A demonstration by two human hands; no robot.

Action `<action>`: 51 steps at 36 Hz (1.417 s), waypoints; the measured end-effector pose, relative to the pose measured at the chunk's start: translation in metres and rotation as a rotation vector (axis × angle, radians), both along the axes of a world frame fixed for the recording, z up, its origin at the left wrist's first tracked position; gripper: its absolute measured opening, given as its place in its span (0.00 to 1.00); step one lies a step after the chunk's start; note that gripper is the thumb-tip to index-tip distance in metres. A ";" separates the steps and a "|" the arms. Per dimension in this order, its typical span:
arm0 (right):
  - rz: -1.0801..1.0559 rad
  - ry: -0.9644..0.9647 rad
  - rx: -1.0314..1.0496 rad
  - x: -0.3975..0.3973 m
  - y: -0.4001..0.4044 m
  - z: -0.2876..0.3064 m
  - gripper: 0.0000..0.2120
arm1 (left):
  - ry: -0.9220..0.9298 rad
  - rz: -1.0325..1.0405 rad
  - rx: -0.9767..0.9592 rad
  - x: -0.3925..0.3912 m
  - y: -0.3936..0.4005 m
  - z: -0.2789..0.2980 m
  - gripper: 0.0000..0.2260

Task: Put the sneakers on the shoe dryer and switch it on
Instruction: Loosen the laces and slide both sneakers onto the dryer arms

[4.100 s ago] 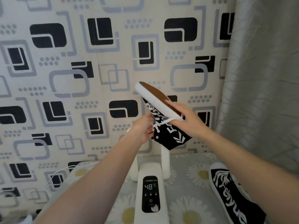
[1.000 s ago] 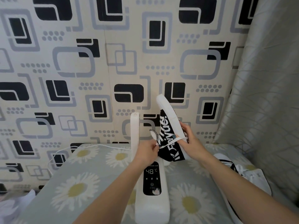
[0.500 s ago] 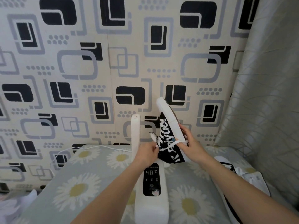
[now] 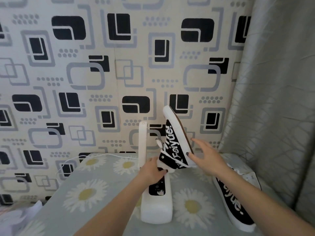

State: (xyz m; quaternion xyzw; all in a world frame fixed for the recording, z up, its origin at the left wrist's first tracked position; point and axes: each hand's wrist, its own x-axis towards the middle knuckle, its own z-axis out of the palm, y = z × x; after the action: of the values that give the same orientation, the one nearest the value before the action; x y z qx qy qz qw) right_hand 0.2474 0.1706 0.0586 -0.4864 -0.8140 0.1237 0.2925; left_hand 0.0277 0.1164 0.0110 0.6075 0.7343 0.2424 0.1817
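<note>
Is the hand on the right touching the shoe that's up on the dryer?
Cannot tell. In the head view the right hand has spread fingers right against the sneaker's sole edge, with no plain gap or contact.

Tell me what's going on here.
A person is loading sneakers onto a white shoe dryer on a daisy-print surface. One black sneaker sits toe-up on the dryer's right post. The right hand is open beside its sole; the left hand rests at the post's base. The left post is bare. The second sneaker lies to the right.

two sneakers (image 4: 175,143), one shoe dryer (image 4: 156,206), two hands (image 4: 207,157)
</note>
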 end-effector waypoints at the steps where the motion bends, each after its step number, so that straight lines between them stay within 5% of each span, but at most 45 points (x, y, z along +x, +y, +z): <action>1: -0.025 -0.022 0.005 0.005 -0.004 -0.002 0.29 | 0.023 0.010 -0.020 0.000 -0.003 -0.001 0.33; 23: -0.375 -0.478 -0.171 0.063 -0.068 -0.018 0.22 | -0.076 0.053 -0.029 0.013 -0.041 -0.018 0.34; 51: -0.139 -0.145 0.048 0.027 -0.124 -0.006 0.20 | -0.078 -0.069 -0.086 0.008 -0.069 -0.018 0.34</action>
State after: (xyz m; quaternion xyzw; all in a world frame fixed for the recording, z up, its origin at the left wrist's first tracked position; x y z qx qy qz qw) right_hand 0.2746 0.0462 0.0529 -0.5421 -0.8001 0.0480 0.2522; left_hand 0.0355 0.0471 -0.0073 0.6142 0.7149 0.2279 0.2444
